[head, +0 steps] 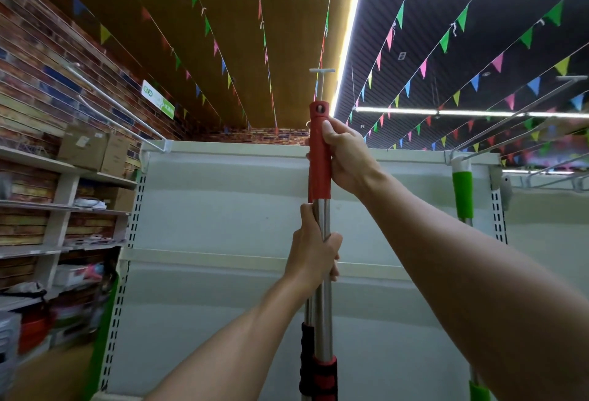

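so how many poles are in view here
3: the red-handled pole at centre, a second pole just behind it, both held, and a green-handled pole at the right. Others may be hidden.

One view only, worn on my head. It is tilted up from level, so the ceiling [242, 34] and its flag lines [446, 40] fill the upper half. It faces square onto the white shelf back panel [223, 209], which is near and fills the lower middle.

Wide lens: the brick wall [47, 50] at the left edge and the green-handled pole [462, 193] at the right both lean inward.

My forearms come in from the bottom edge. My left hand [314, 251] on the steel pole [324, 305] and my right hand [344, 158] on the red grip [319, 152] sit dead centre, close to the lens. The side shelving [63, 209] at left is blurred.
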Motion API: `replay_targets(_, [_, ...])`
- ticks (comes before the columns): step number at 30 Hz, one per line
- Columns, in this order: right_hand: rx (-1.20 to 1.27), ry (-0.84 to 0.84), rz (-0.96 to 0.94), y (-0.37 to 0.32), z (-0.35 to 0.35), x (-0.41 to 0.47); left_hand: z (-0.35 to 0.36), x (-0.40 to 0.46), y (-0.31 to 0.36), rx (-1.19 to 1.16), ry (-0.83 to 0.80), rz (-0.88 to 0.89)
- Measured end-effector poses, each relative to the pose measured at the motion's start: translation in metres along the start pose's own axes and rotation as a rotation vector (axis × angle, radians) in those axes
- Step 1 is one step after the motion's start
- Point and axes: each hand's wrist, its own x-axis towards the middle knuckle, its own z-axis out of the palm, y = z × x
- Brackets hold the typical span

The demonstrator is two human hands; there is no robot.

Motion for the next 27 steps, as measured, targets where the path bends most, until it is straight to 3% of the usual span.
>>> replay_targets(11, [0.133, -0.022, 0.078, -0.011, 0.0, 0.008, 0.0, -0.005, 0.006, -0.064, 0.057, 0.011])
replay_targets(27, [0.282, 0.004, -0.007, -0.008, 0.012, -0.005, -0.011, -0.016, 0.012, -0.097, 0.139, 0.041])
